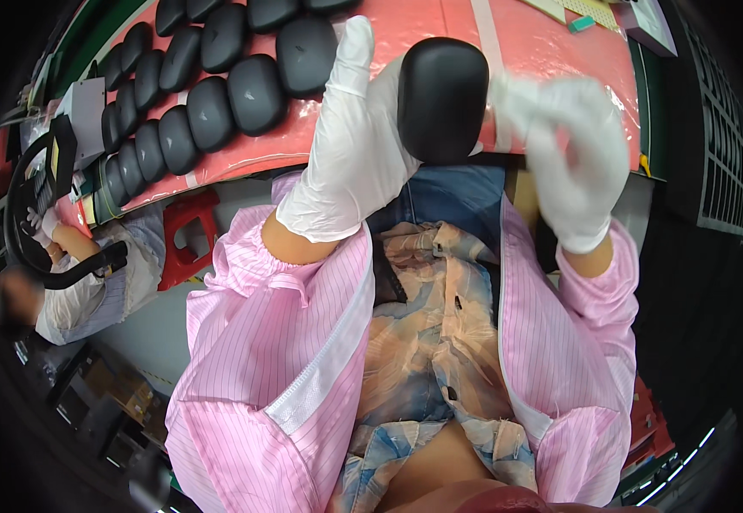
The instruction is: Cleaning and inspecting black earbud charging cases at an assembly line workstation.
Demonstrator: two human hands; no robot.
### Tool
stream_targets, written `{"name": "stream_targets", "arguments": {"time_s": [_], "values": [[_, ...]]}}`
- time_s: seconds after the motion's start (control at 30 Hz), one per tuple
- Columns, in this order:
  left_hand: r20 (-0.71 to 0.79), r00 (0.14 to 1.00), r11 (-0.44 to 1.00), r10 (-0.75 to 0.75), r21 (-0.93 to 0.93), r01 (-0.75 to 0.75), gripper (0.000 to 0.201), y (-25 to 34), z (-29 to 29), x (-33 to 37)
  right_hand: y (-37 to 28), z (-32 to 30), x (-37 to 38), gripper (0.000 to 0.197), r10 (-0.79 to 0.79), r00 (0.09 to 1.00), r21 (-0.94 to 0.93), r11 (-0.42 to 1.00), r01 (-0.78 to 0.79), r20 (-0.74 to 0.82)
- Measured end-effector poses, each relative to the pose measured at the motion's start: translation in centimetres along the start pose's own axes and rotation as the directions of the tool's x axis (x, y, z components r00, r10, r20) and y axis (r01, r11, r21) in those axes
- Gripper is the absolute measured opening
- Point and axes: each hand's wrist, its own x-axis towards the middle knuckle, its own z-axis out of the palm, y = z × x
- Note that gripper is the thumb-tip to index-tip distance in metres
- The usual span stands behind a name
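A glossy black, rounded oblong pad (443, 101) is held up above the front edge of the table. My left hand (350, 158), in a white glove, grips it from the left side; the thumb points up and the fingers go out of sight behind the pad. Just to the right of the pad is my right hand (578, 158), also white-gloved. Its fingers are bent toward the pad's edge but smeared by motion, so I cannot tell whether they touch it.
Several similar black pads (210, 114) lie in rows on the pink, plastic-covered table (568, 51) at the left. A small green block (581, 24) sits at the far right. A red stool (188, 239) and another person (102, 286) are off to the left.
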Motion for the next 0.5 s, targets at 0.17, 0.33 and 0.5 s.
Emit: {"name": "stream_targets", "arguments": {"time_s": [0.17, 0.33, 0.5], "values": [[-0.054, 0.998, 0.999, -0.036, -0.029, 0.034, 0.088, -0.2, 0.7, 0.1, 0.1, 2.0, 1.4, 0.036, -0.136, 0.990, -0.078, 0.987, 0.139, 0.038], [-0.028, 0.995, 0.995, -0.092, 0.025, 0.093, 0.082, -0.3, -0.4, 0.1, 0.0, 1.4, -2.7, 0.042, -0.227, 0.966, 0.047, 0.974, 0.223, 0.122], [0.044, 0.999, 0.999, -0.021, -0.031, 0.022, 0.070, -1.2, -0.8, 0.0, 0.8, 1.3, 1.3, 0.039, -0.092, 0.994, -0.172, 0.982, 0.081, -0.055]]}}
